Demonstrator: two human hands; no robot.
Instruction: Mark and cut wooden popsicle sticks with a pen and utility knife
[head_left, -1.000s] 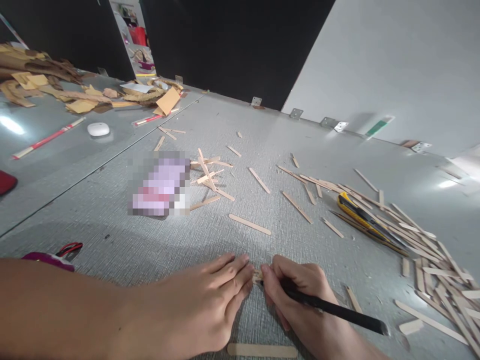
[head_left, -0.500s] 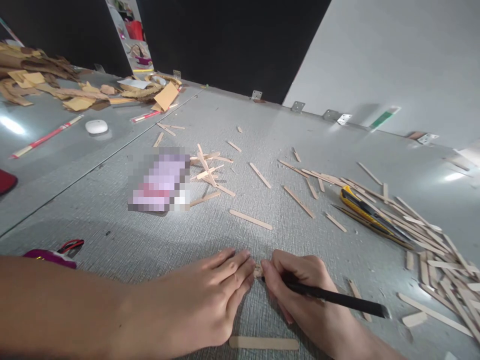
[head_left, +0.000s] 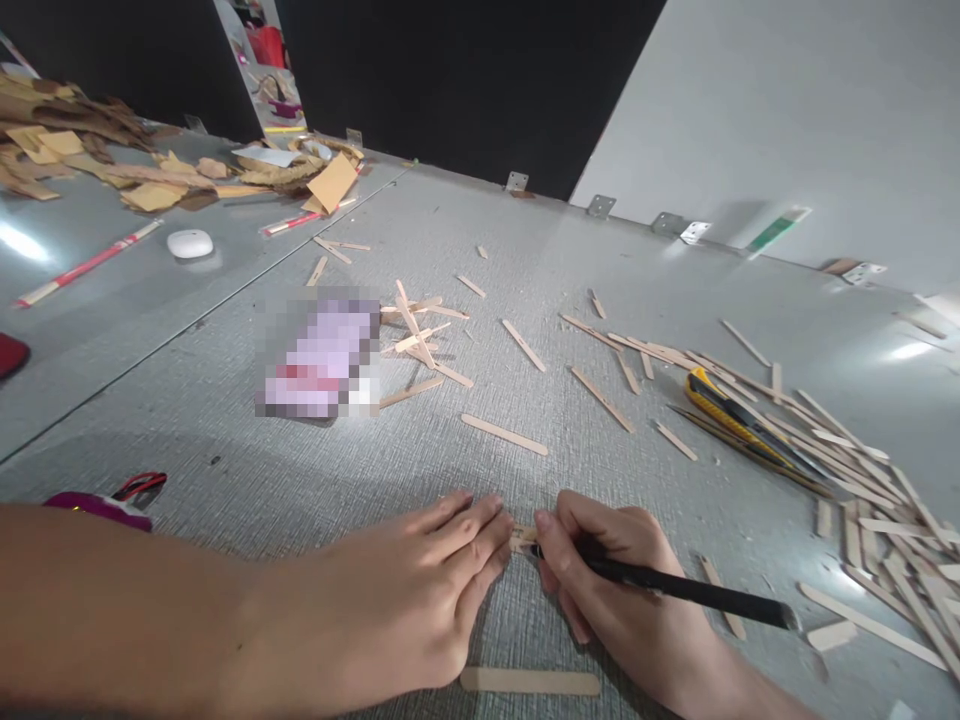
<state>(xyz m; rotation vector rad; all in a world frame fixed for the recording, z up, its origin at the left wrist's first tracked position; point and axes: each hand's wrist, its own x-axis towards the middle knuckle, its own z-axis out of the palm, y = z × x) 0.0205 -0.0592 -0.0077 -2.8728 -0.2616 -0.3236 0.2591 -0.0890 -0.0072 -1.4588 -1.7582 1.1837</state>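
My left hand (head_left: 442, 590) lies flat on the table, fingers stretched out and close together. Its fingertips press on the left part of a small wooden craft stick piece (head_left: 523, 538), which shows dark marks; the rest of that end is hidden underneath. My right hand (head_left: 615, 580) grips a black pen (head_left: 697, 597), its tip down at the wood near the left fingertips. Just below the hands lies a whole craft stick (head_left: 531, 682), flat and parallel to the table's near edge.
Craft sticks (head_left: 911, 570) pile up on the right, with a yellow utility knife (head_left: 739, 420) beside them. Loose sticks (head_left: 504, 434) lie ahead. A blurred purple object (head_left: 330, 345) lies left of centre; a white case (head_left: 190, 243) and torn cardboard (head_left: 172, 180) are farther back.
My right hand and the pen have shifted slightly right, so more of the marked wood shows between my hands. My left hand stays in nearly the same place.
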